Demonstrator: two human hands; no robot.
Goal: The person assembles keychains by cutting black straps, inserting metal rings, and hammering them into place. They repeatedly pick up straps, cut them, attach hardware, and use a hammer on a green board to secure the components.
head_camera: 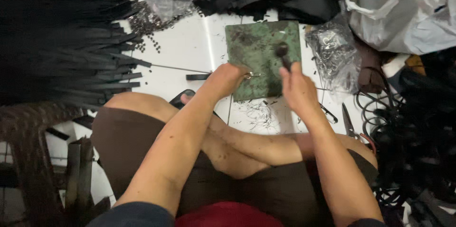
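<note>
Head view: we sit cross-legged on a white tiled floor (185,49). Our left hand (227,79) pinches a small metal ring (251,75) against the green mat (261,49). Our right hand (297,89) grips a dark hammer (283,53) above it. Black straps (71,46) lie left, plastic bags (394,8) right, scissors (349,122) nearby.
</note>
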